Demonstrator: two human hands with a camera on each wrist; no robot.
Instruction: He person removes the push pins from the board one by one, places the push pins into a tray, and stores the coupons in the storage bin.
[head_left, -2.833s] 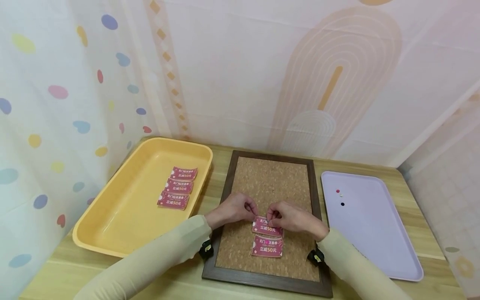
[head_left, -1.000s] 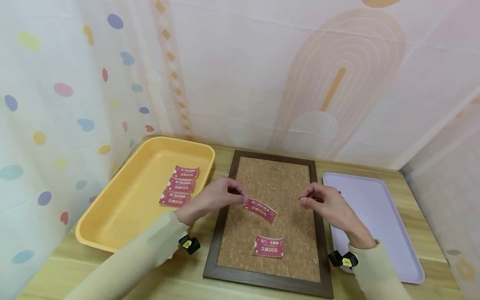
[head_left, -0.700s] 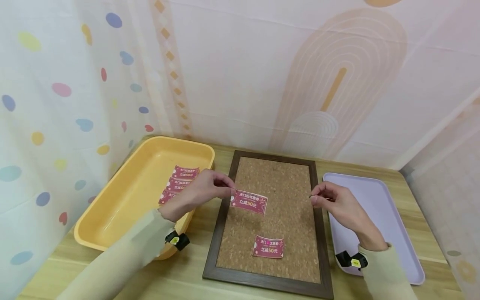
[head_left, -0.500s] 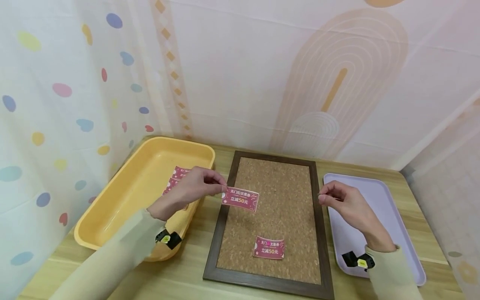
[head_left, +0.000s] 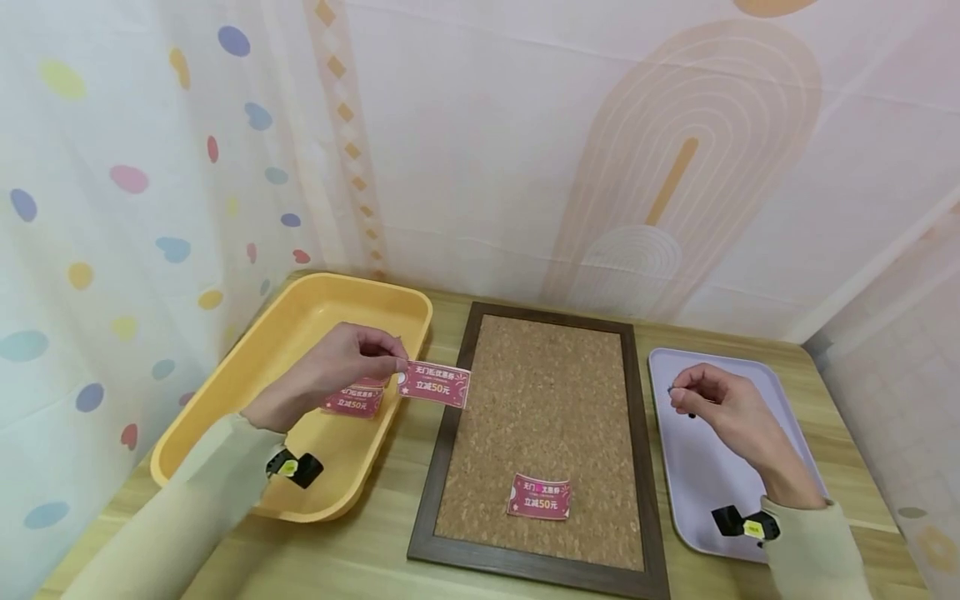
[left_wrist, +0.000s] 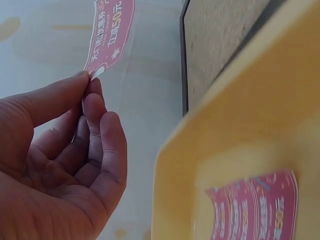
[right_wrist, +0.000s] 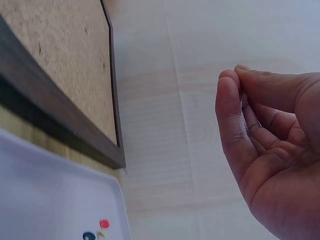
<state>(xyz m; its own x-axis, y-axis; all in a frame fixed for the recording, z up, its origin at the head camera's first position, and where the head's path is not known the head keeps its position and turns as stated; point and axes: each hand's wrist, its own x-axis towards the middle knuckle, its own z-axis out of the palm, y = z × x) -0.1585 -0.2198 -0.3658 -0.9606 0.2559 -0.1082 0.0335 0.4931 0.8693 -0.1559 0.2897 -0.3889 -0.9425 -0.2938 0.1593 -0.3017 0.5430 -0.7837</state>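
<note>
My left hand (head_left: 337,367) pinches a pink-red coupon (head_left: 435,386) by its left end, above the yellow tray's right rim and the board's left edge. In the left wrist view, thumb and forefinger meet on the coupon's corner. A small dark pushpin (head_left: 671,389) shows at the fingertips of my right hand (head_left: 723,408), which hovers over the lilac tray (head_left: 701,492); the right wrist view hides it between thumb and forefinger. Another coupon (head_left: 538,502) lies on the low part of the corkboard (head_left: 555,400), with a bright pink pin at its upper middle.
In the yellow tray (head_left: 232,408), more coupons (left_wrist: 260,210) lie overlapping, partly behind my left hand in the head view. Red and dark pins (right_wrist: 89,235) lie on the lilac tray. A patterned curtain (head_left: 465,150) hangs behind the wooden table (head_left: 390,542).
The upper coupon has been lifted off the corkboard; my left hand carries it left toward the yellow tray. My right hand has moved right, from the board to over the lilac tray.
</note>
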